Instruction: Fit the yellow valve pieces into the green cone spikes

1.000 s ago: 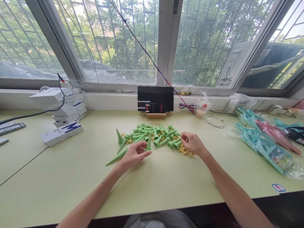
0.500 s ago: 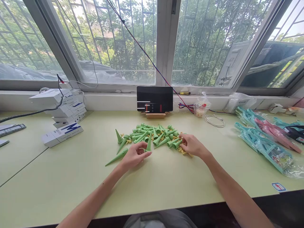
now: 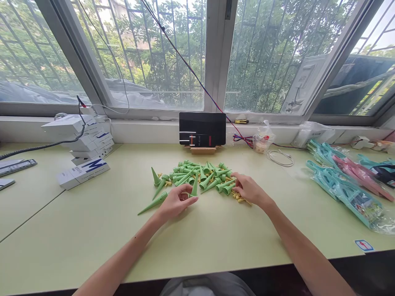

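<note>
My left hand (image 3: 177,202) is closed round the wide base of a green plastic spike (image 3: 195,185), whose point is up. A pile of similar green spikes (image 3: 207,181) lies just beyond it, most of them on their sides. One loose spike (image 3: 152,204) rests left of that hand, its tip toward me. At the pile's right edge my right hand (image 3: 249,188) reaches down, fingertips pinched together above small yellow pieces (image 3: 240,197). Whatever lies between those fingertips is hidden. More of the yellow pieces show in among the green spikes.
A black screen (image 3: 202,123) on a cardboard stand is behind the pile. White boxes (image 3: 83,174) are stacked at the left. Bagged teal and pink plastic items (image 3: 345,187) lie at the right, with a coiled white cable (image 3: 280,158) and a plastic bag (image 3: 263,137) nearby.
My right hand has shifted very slightly at the yellow pieces. The left hand keeps its grip on the upright spike. The whole view has moved a little.
</note>
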### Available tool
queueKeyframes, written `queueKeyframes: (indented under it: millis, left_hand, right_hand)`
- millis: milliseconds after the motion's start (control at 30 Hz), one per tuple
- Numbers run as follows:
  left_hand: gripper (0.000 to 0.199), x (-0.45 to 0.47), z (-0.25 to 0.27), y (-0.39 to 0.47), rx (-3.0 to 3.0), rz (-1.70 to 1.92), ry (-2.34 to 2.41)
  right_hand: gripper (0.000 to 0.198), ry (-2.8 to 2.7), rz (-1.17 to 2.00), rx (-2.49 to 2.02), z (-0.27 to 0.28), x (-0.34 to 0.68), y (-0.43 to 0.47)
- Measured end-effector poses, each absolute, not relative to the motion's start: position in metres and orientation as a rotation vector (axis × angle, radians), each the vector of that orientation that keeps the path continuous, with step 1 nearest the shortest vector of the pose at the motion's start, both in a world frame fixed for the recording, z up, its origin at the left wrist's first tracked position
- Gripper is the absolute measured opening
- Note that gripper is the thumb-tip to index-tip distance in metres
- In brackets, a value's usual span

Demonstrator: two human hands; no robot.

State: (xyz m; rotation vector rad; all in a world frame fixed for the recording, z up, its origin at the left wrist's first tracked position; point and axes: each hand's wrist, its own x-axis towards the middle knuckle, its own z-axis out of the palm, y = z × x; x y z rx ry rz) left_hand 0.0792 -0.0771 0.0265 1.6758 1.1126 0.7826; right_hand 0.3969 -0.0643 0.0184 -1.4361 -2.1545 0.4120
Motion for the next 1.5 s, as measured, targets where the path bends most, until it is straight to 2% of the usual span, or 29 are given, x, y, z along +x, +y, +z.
queueKeyframes:
  millis: [433, 800, 1200, 1500]
  left_hand:
    - [0.035, 0.079, 0.025, -0.077, 1.670, 0.779, 1.108]
    - [0.035, 0.081, 0.026, -0.079, 1.687, 0.780, 1.099]
    - [0.032, 0.088, 0.022, -0.083, 1.629, 0.718, 0.953]
    - [0.031, 0.090, 0.018, -0.083, 1.592, 0.675, 0.849]
  right_hand:
    - [0.024, -2.086, 0.402, -1.220, 0.015, 0.387, -0.065]
    - [0.013, -1.981, 0.551, -1.075, 0.016, 0.362, -0.074]
    - [0.014, -1.946, 0.768, -0.911, 0.002, 0.316, -0.097]
    - [0.015, -1.931, 0.692, -0.919, -0.003, 0.315, -0.094]
